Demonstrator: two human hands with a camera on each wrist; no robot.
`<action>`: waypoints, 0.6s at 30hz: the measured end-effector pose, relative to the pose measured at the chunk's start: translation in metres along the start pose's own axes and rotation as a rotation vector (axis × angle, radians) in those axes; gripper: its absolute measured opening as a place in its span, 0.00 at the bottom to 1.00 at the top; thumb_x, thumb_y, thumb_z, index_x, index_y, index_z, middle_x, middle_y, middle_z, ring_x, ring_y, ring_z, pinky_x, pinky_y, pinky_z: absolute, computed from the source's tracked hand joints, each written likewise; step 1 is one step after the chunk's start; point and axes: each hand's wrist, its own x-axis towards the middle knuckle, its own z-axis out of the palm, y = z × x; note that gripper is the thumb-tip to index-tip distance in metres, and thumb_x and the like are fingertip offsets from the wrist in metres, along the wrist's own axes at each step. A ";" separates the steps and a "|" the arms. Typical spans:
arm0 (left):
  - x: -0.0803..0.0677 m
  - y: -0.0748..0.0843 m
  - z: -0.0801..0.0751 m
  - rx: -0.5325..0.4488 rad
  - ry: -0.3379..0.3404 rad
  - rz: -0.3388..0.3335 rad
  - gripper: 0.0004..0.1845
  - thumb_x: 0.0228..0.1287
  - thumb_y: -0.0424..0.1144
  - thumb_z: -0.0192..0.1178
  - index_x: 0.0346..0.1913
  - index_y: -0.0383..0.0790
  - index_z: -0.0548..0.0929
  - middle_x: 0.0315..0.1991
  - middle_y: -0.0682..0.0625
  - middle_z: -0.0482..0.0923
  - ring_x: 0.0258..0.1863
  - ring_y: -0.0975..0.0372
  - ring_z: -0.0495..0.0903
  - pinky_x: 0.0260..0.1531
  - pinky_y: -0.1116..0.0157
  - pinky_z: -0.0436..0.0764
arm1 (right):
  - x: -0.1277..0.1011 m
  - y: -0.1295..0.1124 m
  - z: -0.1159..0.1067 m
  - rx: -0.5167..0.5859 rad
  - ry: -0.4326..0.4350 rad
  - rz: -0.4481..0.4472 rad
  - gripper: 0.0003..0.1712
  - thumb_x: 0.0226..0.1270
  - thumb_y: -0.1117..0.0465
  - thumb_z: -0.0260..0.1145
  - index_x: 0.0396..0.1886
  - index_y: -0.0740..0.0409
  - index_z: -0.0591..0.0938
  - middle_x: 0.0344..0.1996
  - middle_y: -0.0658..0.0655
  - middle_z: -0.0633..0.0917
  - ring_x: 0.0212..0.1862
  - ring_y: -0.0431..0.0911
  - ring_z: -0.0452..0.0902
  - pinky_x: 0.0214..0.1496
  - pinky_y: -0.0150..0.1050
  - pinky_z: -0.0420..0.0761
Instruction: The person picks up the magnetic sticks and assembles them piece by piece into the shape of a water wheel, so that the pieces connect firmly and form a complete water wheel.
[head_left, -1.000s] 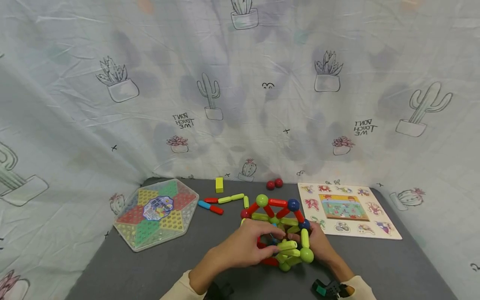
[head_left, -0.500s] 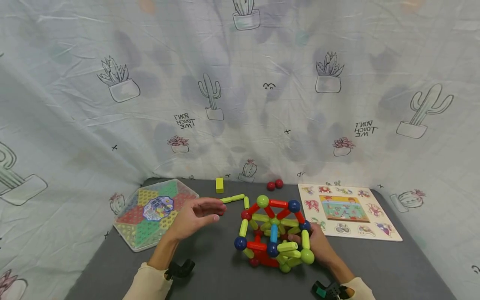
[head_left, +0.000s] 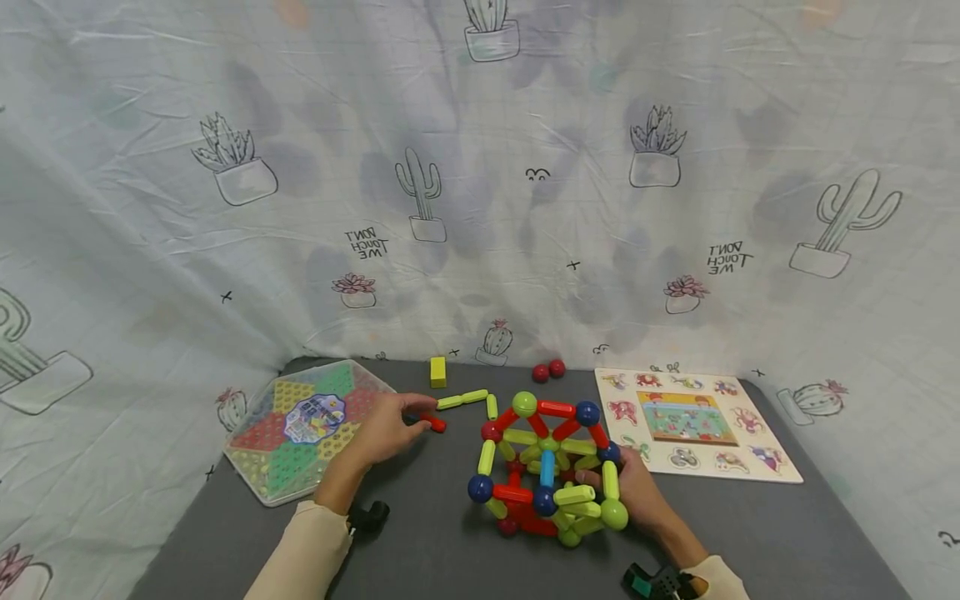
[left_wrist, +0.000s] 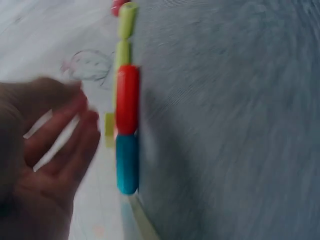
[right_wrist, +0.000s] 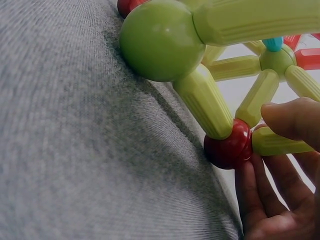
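My right hand [head_left: 643, 493] grips the right side of a magnetic stick-and-ball frame [head_left: 513, 493] on the table. It is built of yellow-green, red and blue sticks joined by coloured balls. In the right wrist view, the thumb lies by a yellow-green stick [right_wrist: 280, 142], with fingers under a dark red ball [right_wrist: 227, 145]. My left hand [head_left: 385, 427] reaches low at the left, its fingers loosely bent and holding nothing. Just beside those fingers in the left wrist view lie a red stick [left_wrist: 127, 100] and a blue stick [left_wrist: 127, 162], end to end.
Yellow-green sticks [head_left: 462, 398] and a yellow block [head_left: 438, 372] lie behind the left hand. Two red balls [head_left: 541, 372] sit near the cloth backdrop. A hexagonal Chinese checkers board [head_left: 300, 475] stands at left, a wooden picture puzzle [head_left: 780, 467] at back right.
My left hand has left the front of the frame and swung left to the loose red and blue sticks. The right hand and the frame have stayed in place.
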 end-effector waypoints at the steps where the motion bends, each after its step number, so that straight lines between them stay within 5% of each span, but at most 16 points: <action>1: 0.003 0.001 0.004 0.062 -0.003 -0.004 0.19 0.69 0.28 0.73 0.62 0.36 0.90 0.54 0.43 0.92 0.56 0.48 0.89 0.61 0.45 0.86 | 0.000 0.000 0.000 0.000 0.000 0.005 0.16 0.74 0.70 0.73 0.57 0.73 0.85 0.47 0.65 0.93 0.45 0.41 0.91 0.51 0.36 0.89; 5: 0.010 0.003 0.017 0.268 -0.020 0.035 0.16 0.64 0.24 0.74 0.54 0.34 0.92 0.49 0.42 0.92 0.51 0.46 0.86 0.60 0.45 0.83 | 0.000 0.001 -0.001 0.010 0.006 0.020 0.17 0.73 0.70 0.73 0.57 0.73 0.85 0.46 0.62 0.93 0.45 0.41 0.90 0.51 0.36 0.89; 10: 0.012 0.006 0.025 0.364 0.003 0.088 0.09 0.61 0.20 0.73 0.41 0.35 0.93 0.39 0.44 0.92 0.44 0.46 0.87 0.60 0.43 0.80 | 0.000 0.001 0.000 0.009 -0.003 -0.001 0.17 0.74 0.70 0.73 0.58 0.74 0.84 0.48 0.66 0.92 0.47 0.41 0.90 0.52 0.35 0.89; 14: 0.006 0.012 0.026 0.288 0.012 -0.002 0.06 0.69 0.25 0.72 0.41 0.39 0.91 0.39 0.48 0.88 0.43 0.52 0.84 0.56 0.47 0.83 | 0.000 0.001 0.001 0.006 -0.003 -0.011 0.16 0.74 0.71 0.72 0.57 0.74 0.84 0.48 0.69 0.92 0.46 0.40 0.90 0.52 0.34 0.88; 18: -0.005 0.025 0.023 0.076 0.040 -0.075 0.05 0.74 0.30 0.70 0.47 0.41 0.88 0.40 0.51 0.86 0.40 0.61 0.83 0.46 0.58 0.85 | -0.001 0.001 -0.001 0.002 0.007 0.006 0.17 0.74 0.70 0.73 0.58 0.75 0.84 0.47 0.66 0.92 0.45 0.40 0.90 0.51 0.35 0.89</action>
